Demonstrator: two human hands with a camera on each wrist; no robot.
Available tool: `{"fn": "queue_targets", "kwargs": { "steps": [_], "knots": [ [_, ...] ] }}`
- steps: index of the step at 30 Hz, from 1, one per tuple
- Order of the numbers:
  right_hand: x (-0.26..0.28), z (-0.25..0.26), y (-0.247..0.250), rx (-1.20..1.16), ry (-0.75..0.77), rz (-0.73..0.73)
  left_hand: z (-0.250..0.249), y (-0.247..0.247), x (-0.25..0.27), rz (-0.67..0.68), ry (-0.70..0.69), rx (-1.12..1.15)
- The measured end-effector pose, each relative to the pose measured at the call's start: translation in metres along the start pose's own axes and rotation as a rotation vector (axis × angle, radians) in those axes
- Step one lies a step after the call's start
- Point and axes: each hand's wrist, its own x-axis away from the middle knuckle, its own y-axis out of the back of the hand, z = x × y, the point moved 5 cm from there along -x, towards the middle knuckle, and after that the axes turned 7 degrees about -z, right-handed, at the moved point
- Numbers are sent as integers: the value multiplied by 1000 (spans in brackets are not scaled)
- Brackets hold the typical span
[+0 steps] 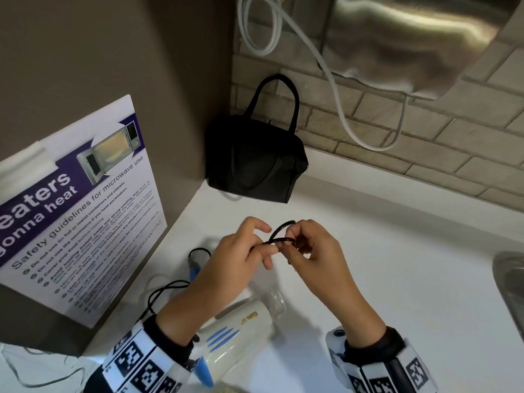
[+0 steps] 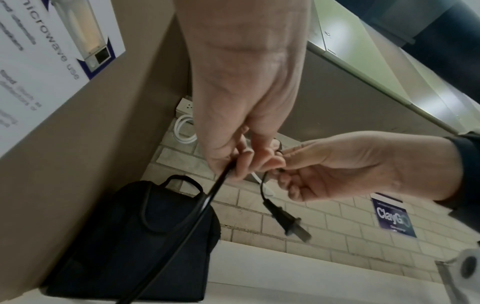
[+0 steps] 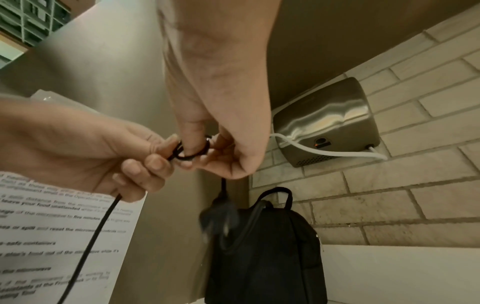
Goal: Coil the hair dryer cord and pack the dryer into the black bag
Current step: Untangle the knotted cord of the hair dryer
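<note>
A white hair dryer (image 1: 241, 330) with blue stripes lies on the white counter (image 1: 397, 279), below my hands. Its black cord (image 1: 279, 235) rises from the counter into both hands. My left hand (image 1: 241, 259) pinches the cord (image 2: 207, 203) between thumb and fingers. My right hand (image 1: 314, 251) pinches a small loop of the cord (image 3: 193, 151) wound round a finger. The plug (image 2: 288, 222) dangles under my right hand. The black bag (image 1: 255, 160) stands zipped in the back corner, handles up, beyond both hands.
A microwave safety poster (image 1: 73, 211) leans on the left wall. A steel hand dryer (image 1: 411, 43) with a white cable (image 1: 334, 89) hangs on the brick wall above. A metal sink edge (image 1: 510, 279) sits at the right. A small blue item (image 1: 194, 268) lies beside the dryer.
</note>
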Motion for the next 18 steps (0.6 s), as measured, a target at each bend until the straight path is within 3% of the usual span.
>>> {"fn": "queue_targets", "kwargs": {
  "steps": [4,8,13,18],
  "knots": [
    [1,-13,9,-32,-114,97,7,25,-7,-178,20,-22],
    [2,-23,13,27,-170,200,1,28,-10,-87,-60,-149],
    [-8,17,34,2,93,-39,-32,36,-7,-157,-191,-201],
    [-13,68,16,-7,213,239,-71,36,-3,-196,-337,-180]
  ]
}}
